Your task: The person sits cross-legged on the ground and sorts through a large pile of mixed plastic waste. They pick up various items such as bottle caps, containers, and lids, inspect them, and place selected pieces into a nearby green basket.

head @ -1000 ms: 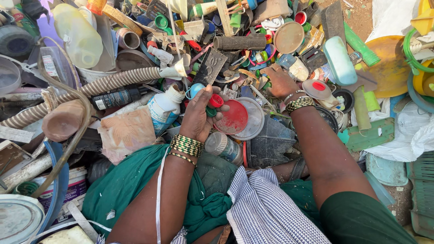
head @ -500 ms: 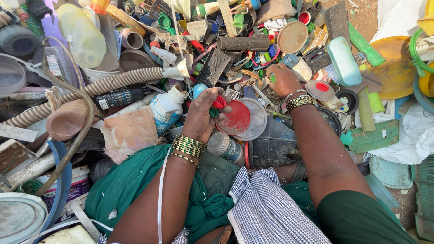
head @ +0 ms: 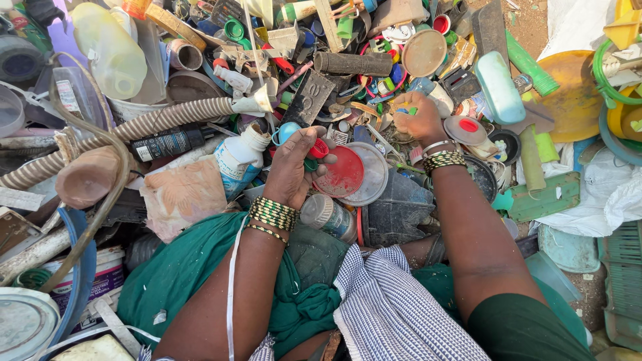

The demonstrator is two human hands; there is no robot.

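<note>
Over a heap of plastic scrap [head: 374, 73], the left hand [head: 294, 167] pinches a small red cap [head: 319, 148], while the right hand [head: 416, 120] closes on small colourful pieces [head: 404, 109].

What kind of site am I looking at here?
Probably an open-air scrap-sorting spot: a dense heap of mixed plastic, with bottle caps, a corrugated hose and lids, lying on bare dirt.

A white bottle [head: 239, 159] with a blue label is lying just left of the left hand. A black bottle [head: 167, 142] with a white-printed label is lying beside it, under the hose. A clear jug [head: 110, 50] is lying at top left. A labelled white tub [head: 100, 277] is sitting at bottom left.
</note>
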